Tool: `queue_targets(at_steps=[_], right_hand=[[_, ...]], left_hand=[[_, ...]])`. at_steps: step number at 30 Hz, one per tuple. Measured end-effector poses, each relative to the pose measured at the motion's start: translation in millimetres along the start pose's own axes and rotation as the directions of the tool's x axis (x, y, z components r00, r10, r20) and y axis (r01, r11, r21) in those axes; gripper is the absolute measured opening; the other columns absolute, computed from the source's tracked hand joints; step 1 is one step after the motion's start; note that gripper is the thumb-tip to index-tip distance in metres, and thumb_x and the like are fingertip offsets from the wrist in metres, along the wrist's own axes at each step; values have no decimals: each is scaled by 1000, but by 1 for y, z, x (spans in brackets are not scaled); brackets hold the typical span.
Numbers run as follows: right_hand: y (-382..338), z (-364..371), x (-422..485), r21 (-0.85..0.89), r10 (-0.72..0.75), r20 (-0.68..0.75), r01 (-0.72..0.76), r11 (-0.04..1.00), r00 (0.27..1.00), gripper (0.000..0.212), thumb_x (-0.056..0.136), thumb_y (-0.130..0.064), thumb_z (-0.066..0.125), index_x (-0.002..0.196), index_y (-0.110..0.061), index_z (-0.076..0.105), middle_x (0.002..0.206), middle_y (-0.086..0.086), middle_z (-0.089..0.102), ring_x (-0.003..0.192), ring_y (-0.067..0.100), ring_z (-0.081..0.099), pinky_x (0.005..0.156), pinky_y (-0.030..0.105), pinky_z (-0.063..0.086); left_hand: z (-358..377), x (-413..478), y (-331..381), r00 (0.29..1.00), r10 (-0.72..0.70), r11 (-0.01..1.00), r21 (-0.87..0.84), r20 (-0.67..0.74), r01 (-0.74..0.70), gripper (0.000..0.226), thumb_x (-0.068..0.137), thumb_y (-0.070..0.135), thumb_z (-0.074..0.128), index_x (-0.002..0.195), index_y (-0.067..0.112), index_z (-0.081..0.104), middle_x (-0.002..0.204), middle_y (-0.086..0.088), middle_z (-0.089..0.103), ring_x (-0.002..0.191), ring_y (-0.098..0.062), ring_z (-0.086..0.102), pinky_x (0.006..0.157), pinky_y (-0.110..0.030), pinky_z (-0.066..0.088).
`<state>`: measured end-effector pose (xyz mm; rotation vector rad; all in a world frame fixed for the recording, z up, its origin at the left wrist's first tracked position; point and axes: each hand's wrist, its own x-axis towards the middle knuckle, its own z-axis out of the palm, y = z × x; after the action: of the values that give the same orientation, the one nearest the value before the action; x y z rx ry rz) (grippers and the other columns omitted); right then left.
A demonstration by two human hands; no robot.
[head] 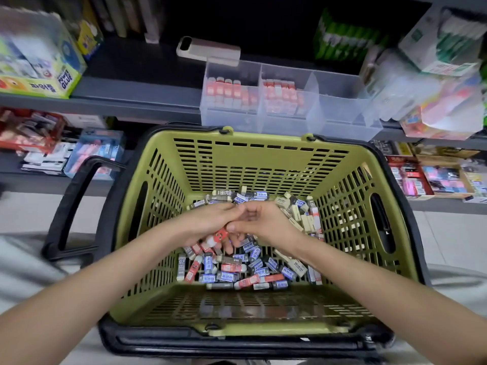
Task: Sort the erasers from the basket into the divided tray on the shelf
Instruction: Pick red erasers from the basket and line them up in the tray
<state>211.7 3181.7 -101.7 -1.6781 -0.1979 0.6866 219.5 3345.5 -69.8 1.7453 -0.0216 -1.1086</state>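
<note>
Left hand: the left hand point(208, 222) is down inside the basket, fingers curled round a red-sleeved white eraser point(220, 235) with a cartoon face printed on it.
Right hand: the right hand point(263, 223) touches the left, thumb against its fingers and fingers bent inward; I cannot tell whether it holds anything.
Eraser pile: the loose heap of small rectangular erasers point(237, 272) lies under and around the 2 hands on the basket floor, in blue, grey, red and cream paper sleeves.
Writing on erasers: "2B" reads on a grey sleeve point(181, 262) at the left of the heap; the blue sleeves carry print too small to read.
Basket: the olive-green slotted plastic basket point(263, 159) has a black rim, and a black loop handle point(76, 204) hangs out to the left.
Tray: the clear plastic divided tray point(340, 101) stands on the front edge of the shelf, just past the basket's far rim, with 3 compartments in view.
Tray contents: red-and-white erasers stand in rows in the left compartment point(226, 93) and the middle compartment point(282, 97).
Shelf: the dark grey shelf board point(131, 101) carries the tray.
Behind the tray: a beige rounded flat device point(208, 51) lies touching the tray's back rim.
Glue box: a yellow-green printed carton point(52, 83) at the shelf's left reads "POWER GLUE", with Korean lettering beside it.
Elsewhere: the packets at the right are blurred.
</note>
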Motion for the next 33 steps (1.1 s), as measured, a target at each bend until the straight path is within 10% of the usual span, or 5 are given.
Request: queue_targets(at_steps=[5,13,17,20,33], right_hand=[[20,13,21,-277,115,-53,-126,953,992,21,81,-18,72,100,-9,67,87,-4,69,77,7,65,78,25,54],[71,68,65,-918,101,15,-26,396,995,49,89,-50,53,125,-18,57,90,7,69,85,22,64,67,32,55],[75,77,73,-969,38,-35,-43,242,999,45,85,-58,53,86,-14,65,66,1,51,71,19,56,44,22,30],[82,76,74,-957,103,-126,-148,250,987,52,77,-64,58,61,-15,52,63,-2,47,65,14,46,46,21,31],[83,72,68,-918,161,-8,-71,389,987,28,76,-36,68,95,-16,71,107,2,54,111,22,43,71,27,38]], left_hand=[[-39,-12,-5,944,-104,959,-284,-314,11,35,101,37,38,115,10,55,56,4,43,42,-5,36,36,-16,28],[-86,-33,-2,915,144,452,-798,-377,-400,37,97,37,40,105,8,61,57,2,44,46,-8,39,38,-18,32],[-94,-37,-6,880,262,376,-798,-395,-470,36,87,41,47,100,10,60,60,3,46,49,-8,39,40,-17,33],[-94,-38,-9,871,288,387,-783,-399,-487,37,86,42,48,100,10,61,62,2,48,52,-9,41,42,-18,34],[-82,-32,-5,912,-33,681,-677,-409,-279,31,78,16,63,106,5,58,60,0,46,51,-10,40,42,-18,34]])
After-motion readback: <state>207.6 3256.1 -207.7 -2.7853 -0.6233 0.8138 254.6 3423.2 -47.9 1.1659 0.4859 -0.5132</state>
